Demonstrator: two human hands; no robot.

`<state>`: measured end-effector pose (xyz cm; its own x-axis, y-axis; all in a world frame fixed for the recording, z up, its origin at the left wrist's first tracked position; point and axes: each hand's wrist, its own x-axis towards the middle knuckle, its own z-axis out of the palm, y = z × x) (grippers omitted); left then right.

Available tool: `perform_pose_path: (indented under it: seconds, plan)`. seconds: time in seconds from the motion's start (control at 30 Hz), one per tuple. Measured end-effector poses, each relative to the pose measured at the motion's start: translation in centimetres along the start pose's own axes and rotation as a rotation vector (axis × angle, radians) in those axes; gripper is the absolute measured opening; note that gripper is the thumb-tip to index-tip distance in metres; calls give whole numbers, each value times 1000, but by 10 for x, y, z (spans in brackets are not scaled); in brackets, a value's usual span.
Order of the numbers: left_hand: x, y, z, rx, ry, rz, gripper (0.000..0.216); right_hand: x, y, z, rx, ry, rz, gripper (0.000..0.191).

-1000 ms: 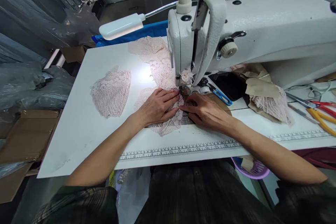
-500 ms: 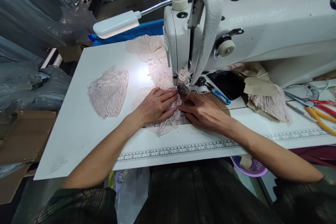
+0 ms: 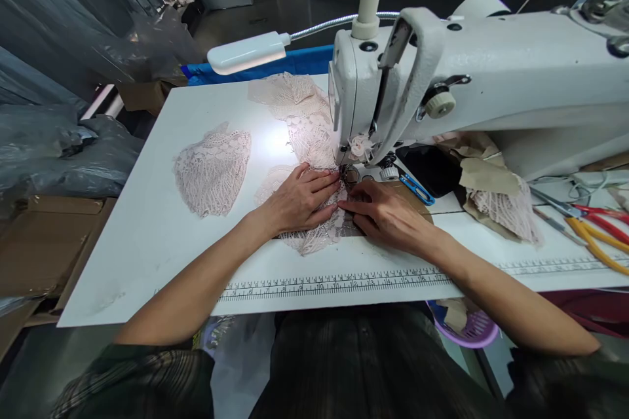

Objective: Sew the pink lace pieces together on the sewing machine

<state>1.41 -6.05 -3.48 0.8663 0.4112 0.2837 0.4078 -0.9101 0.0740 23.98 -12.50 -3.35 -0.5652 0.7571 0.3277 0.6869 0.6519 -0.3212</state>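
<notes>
A piece of pale pink lace (image 3: pixel 314 236) lies under the presser foot (image 3: pixel 350 174) of a white sewing machine (image 3: pixel 491 78). My left hand (image 3: pixel 301 200) rests flat on the lace just left of the foot, fingers stretched out together. My right hand (image 3: pixel 386 213) presses on the lace's right edge close to the foot, fingers extended and pointing left. More of the same lace (image 3: pixel 299 111) trails away behind the needle under the lamp's light.
A separate lace piece (image 3: pixel 212 170) lies to the left on the white table (image 3: pixel 147 242). Blue thread snips (image 3: pixel 417 188), brown paper with lace (image 3: pixel 496 200), and red and yellow tools (image 3: pixel 597 226) sit to the right. A printed ruler (image 3: pixel 334 285) runs along the table's front edge. A lamp (image 3: pixel 247 52) hangs above.
The view has shifted slightly, moving everything a little right in frame. Both hands stay on the lace at the presser foot with almost no change.
</notes>
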Motion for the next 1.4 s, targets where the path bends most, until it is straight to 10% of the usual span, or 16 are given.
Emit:
perform_pose_path:
  seconds: [1.4]
  plan:
    - [8,8,13,53,74,-256,42,7,11,0,-197,-72,123,37]
